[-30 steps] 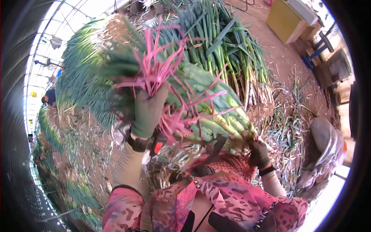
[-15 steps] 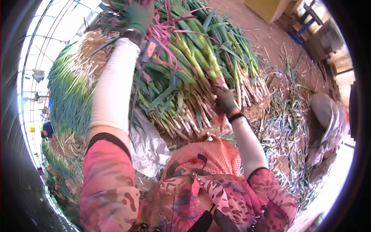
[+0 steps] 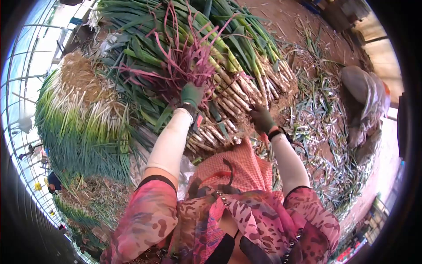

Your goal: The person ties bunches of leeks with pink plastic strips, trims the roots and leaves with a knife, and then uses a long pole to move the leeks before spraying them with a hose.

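Observation:
My left hand (image 3: 192, 94), in a green glove, is closed around a bunch of pink tie strips (image 3: 200, 59). Their loose ends fan out over the leaves. Beneath lies a pile of leeks (image 3: 233, 86), their white root ends towards me and their green tops pointing away. A pink band (image 3: 246, 75) circles some of the stalks. My right hand (image 3: 262, 119), in a dark glove, is at the root ends on the right, its fingers drawn together; what they hold, if anything, is hidden.
Another heap of green onions (image 3: 83, 119) lies to the left. Leaf trimmings (image 3: 325, 132) litter the ground at right, beside a greyish sack (image 3: 367, 97). A red-checked cloth (image 3: 233, 167) covers my lap. Far left, another person (image 3: 54, 181) is partly visible.
My left hand has come back towards me from the far leaves, bringing the pink strips along. My right hand stays near the root ends. The view has shifted slightly.

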`<state>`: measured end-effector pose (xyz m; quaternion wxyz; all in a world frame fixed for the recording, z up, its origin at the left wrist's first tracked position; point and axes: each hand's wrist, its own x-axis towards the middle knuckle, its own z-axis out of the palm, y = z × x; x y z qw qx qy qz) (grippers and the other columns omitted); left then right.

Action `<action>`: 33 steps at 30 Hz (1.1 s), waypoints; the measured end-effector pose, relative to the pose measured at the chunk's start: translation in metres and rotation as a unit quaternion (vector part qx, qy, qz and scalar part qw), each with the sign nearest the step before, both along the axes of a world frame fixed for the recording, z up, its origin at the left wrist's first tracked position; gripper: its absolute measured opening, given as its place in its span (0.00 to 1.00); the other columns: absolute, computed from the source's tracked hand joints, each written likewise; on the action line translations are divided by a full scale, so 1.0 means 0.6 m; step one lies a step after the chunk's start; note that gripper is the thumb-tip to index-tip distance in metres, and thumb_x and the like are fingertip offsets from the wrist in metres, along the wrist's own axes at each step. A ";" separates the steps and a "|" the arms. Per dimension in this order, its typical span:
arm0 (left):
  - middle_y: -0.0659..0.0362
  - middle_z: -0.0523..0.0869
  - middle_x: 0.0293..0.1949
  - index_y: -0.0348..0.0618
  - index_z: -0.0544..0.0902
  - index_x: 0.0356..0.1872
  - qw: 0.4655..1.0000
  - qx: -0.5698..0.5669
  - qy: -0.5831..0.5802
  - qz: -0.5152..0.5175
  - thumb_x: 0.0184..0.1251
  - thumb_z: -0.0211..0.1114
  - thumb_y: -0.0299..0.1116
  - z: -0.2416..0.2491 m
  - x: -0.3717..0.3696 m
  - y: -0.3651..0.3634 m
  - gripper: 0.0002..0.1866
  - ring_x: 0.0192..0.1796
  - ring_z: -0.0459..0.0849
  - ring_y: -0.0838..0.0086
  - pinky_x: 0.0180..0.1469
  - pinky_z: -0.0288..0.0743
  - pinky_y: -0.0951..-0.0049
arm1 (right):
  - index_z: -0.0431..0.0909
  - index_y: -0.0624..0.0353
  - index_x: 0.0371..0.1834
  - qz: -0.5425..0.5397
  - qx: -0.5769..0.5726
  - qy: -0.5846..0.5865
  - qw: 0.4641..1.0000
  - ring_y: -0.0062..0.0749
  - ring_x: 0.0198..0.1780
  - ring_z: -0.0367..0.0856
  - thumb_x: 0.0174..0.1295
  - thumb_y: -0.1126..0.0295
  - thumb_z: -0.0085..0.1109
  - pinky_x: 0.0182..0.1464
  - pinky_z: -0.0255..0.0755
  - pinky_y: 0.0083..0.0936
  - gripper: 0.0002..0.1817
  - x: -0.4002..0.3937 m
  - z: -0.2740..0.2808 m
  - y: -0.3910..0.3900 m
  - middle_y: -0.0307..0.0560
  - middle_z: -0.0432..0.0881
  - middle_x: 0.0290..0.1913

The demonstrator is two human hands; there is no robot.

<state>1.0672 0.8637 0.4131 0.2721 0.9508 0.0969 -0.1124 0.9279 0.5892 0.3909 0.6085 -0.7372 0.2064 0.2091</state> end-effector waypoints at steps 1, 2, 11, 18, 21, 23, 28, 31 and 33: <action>0.39 0.84 0.34 0.35 0.82 0.35 1.000 -0.012 0.011 -0.004 0.53 0.67 0.50 0.000 -0.011 -0.014 0.24 0.42 0.83 0.47 0.43 0.77 0.57 | 0.77 0.62 0.37 -0.022 -0.008 0.018 1.000 0.25 0.23 0.72 0.61 0.66 0.55 0.26 0.67 0.28 0.09 -0.026 0.016 -0.006 0.43 0.76 0.22; 0.40 0.84 0.34 0.35 0.82 0.35 0.999 -0.025 0.022 -0.008 0.53 0.67 0.50 0.003 -0.023 -0.030 0.24 0.42 0.83 0.48 0.43 0.77 0.58 | 0.77 0.61 0.37 -0.043 -0.016 0.036 0.998 0.25 0.24 0.73 0.61 0.65 0.55 0.27 0.68 0.29 0.10 -0.054 0.035 -0.012 0.43 0.75 0.21; 0.40 0.83 0.37 0.45 0.83 0.40 0.992 -0.063 0.097 -0.047 0.61 0.56 0.42 -0.089 -0.042 -0.137 0.15 0.44 0.83 0.50 0.47 0.76 0.55 | 0.77 0.58 0.36 0.085 -0.234 0.033 0.968 0.58 0.31 0.77 0.65 0.60 0.51 0.32 0.69 0.45 0.12 -0.217 0.124 -0.077 0.59 0.79 0.27; 0.46 0.85 0.33 0.55 0.77 0.53 0.875 0.091 0.046 -0.473 0.67 0.48 0.40 -0.150 -0.029 -0.106 0.17 0.38 0.85 0.49 0.41 0.77 0.54 | 0.76 0.60 0.31 0.294 -0.320 -0.120 0.893 0.49 0.33 0.80 0.59 0.69 0.56 0.37 0.74 0.40 0.06 -0.102 0.072 -0.082 0.56 0.80 0.29; 0.45 0.85 0.36 0.47 0.79 0.49 0.950 -0.079 0.100 -0.286 0.64 0.53 0.43 -0.177 -0.074 -0.106 0.17 0.42 0.84 0.50 0.46 0.77 0.59 | 0.78 0.58 0.34 0.369 -0.327 -0.140 0.859 0.42 0.39 0.82 0.55 0.74 0.56 0.44 0.77 0.35 0.04 -0.006 0.017 -0.074 0.52 0.80 0.35; 0.42 0.83 0.43 0.42 0.82 0.44 0.960 -0.166 0.073 -0.213 0.59 0.59 0.46 -0.177 -0.093 -0.099 0.20 0.48 0.81 0.49 0.50 0.75 0.60 | 0.79 0.57 0.36 0.374 -0.308 -0.105 0.868 0.41 0.41 0.82 0.55 0.76 0.56 0.46 0.77 0.33 0.06 0.063 -0.015 -0.064 0.50 0.81 0.37; 0.42 0.83 0.44 0.42 0.83 0.41 0.983 -0.016 0.162 -0.087 0.54 0.61 0.46 -0.129 -0.095 -0.081 0.20 0.49 0.80 0.46 0.52 0.74 0.57 | 0.79 0.58 0.37 0.548 -0.368 -0.142 0.738 0.40 0.44 0.81 0.56 0.76 0.55 0.51 0.76 0.32 0.06 0.084 0.098 -0.070 0.49 0.81 0.38; 0.43 0.83 0.44 0.43 0.84 0.41 0.979 0.070 0.163 -0.105 0.57 0.58 0.41 -0.150 -0.111 -0.048 0.16 0.48 0.82 0.51 0.50 0.75 0.57 | 0.78 0.61 0.38 0.512 -0.325 -0.251 0.755 0.42 0.35 0.79 0.54 0.73 0.56 0.41 0.75 0.35 0.09 0.015 0.162 -0.151 0.49 0.79 0.33; 0.46 0.83 0.46 0.45 0.85 0.41 0.785 0.293 0.209 -0.504 0.62 0.53 0.37 -0.213 -0.173 0.042 0.15 0.48 0.83 0.58 0.47 0.77 0.59 | 0.76 0.64 0.38 0.455 -0.285 -0.337 0.773 0.42 0.25 0.77 0.56 0.71 0.57 0.28 0.73 0.34 0.09 -0.041 0.202 -0.204 0.48 0.77 0.26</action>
